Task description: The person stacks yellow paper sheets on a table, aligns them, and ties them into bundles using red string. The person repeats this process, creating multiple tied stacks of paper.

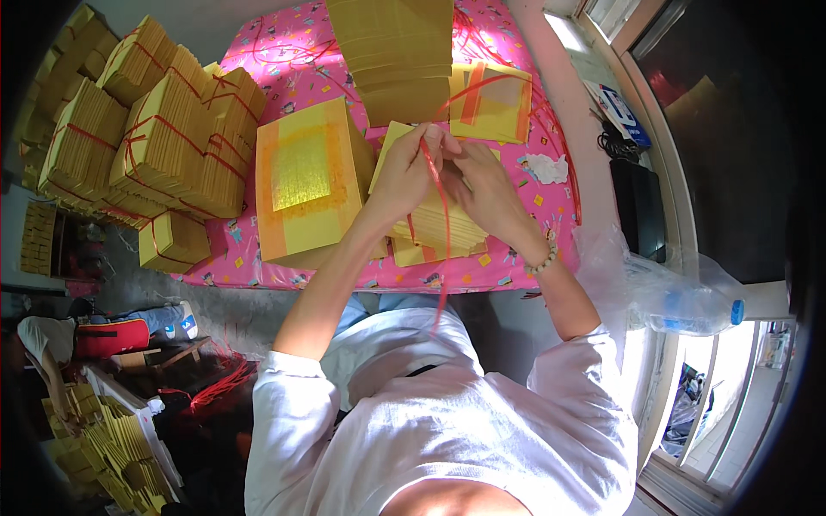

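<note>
While one length of a thin, glossy red plastic ribbon [439, 187] hangs toward the wearer's white cotton shirt [456, 421], the bare left hand [409, 172] pinches that ribbon between closed thumb and fingers. The bare right hand [490, 185], with a pale beaded bracelet [542, 258] at its wrist, has its fingers curled inward, narrow, their tips meeting those of the left; whether it too grips the ribbon cannot be told. Directly beneath both lies a layered stack of yellow card pieces [446, 225], a red strand showing against its near side. Good practice at this step would likely be to hold the ribbon low over the stack, draw its lengths evenly taut and keep the card edges flush; too hard a pull could crease them, too slack a one could let the layers slide. Just to the left, a large yellow block with an orange-bordered top [301, 172] stands on a pink, picture-printed tablecloth [237, 267]. Beyond the hands rises a tall yellow card stack [391, 64]; well to the left, squared yellow bundles bound in red [163, 142] are piled together.
</note>
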Tool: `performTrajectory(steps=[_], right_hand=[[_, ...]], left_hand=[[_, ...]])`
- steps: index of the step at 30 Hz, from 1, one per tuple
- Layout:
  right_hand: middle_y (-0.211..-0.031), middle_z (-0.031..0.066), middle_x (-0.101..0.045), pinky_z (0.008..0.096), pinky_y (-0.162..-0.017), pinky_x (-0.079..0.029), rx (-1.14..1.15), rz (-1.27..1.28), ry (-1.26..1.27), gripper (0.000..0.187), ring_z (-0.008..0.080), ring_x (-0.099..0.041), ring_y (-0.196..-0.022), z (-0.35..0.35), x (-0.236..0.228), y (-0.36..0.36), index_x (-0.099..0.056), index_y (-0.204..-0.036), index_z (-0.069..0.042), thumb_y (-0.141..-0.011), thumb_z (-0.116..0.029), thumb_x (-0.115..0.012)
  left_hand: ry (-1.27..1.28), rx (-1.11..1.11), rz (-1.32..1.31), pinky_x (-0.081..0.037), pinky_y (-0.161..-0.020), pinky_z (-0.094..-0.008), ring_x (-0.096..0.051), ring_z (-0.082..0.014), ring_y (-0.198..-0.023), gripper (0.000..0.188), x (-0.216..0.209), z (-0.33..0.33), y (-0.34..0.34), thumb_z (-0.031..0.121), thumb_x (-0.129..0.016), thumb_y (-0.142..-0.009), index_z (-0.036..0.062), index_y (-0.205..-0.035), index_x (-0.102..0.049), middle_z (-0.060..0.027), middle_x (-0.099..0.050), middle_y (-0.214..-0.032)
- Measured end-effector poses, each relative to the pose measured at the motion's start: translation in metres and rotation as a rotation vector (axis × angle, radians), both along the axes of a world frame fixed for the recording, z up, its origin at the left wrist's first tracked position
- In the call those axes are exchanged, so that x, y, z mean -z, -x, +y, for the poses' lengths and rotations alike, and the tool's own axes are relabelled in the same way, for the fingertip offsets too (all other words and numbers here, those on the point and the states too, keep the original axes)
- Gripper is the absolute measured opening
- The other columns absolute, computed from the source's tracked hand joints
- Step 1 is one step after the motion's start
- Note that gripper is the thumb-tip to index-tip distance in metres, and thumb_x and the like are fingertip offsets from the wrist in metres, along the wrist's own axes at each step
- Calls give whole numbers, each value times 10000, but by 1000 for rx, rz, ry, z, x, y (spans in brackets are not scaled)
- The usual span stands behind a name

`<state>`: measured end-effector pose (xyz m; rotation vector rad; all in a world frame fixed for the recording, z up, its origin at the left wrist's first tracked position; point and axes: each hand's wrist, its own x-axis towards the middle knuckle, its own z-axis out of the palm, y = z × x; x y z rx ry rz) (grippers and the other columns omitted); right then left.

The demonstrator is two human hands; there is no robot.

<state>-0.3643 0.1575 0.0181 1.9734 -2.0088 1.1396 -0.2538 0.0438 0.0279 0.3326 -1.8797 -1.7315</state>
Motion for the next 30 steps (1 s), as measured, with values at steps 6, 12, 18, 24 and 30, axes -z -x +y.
performTrajectory(steps=[6, 12, 18, 24, 30], right_hand=[[-1087, 108, -617, 318, -841, -459, -51, -608, -42, 297, 238, -596, -969, -5, -11, 9, -524, -1168, 3, -934, -176, -562], [-913, 27, -646, 242, -783, -459, -166, -944, -32, 243, 89, -585, -883, -20, -26, 25, -619, -1056, 7, -927, -198, -606], [-827, 23, -642, 216, -690, -458, -107, -1094, 20, 108, 53, -573, -773, -24, -20, 23, -598, -876, -21, -899, -126, -612], [-860, 62, -652, 227, -684, -478, 7, -945, 165, 96, 76, -587, -737, -21, -17, 23, -543, -855, -20, -912, -93, -568], [-849, 91, -654, 258, -715, -531, -11, -1032, 127, 95, 147, -663, -775, -2, -33, 2, -530, -929, -22, -938, -105, -485]], left_hand=[[49, 23, -46, -262, -488, -231, -321, -50, -512, 461, -3, -4, -2, 430, -370, -1011, 45, -877, -586, 57, -340, -551], [90, 52, -176, -391, -711, -281, -465, -118, -735, 409, -11, -4, -4, 313, -346, -1029, 22, -855, -575, -19, -505, -752], [129, 76, -175, -397, -703, -285, -470, -130, -725, 396, -10, -3, -3, 297, -335, -1030, 12, -915, -585, -50, -510, -757], [74, 57, -257, -430, -669, -327, -538, -177, -704, 385, -11, 3, -10, 301, -363, -1020, -9, -972, -587, -92, -555, -750], [196, 93, -229, -478, -653, -253, -590, -104, -707, 429, 6, -6, -8, 365, -401, -1012, 26, -1220, -561, -26, -584, -858]])
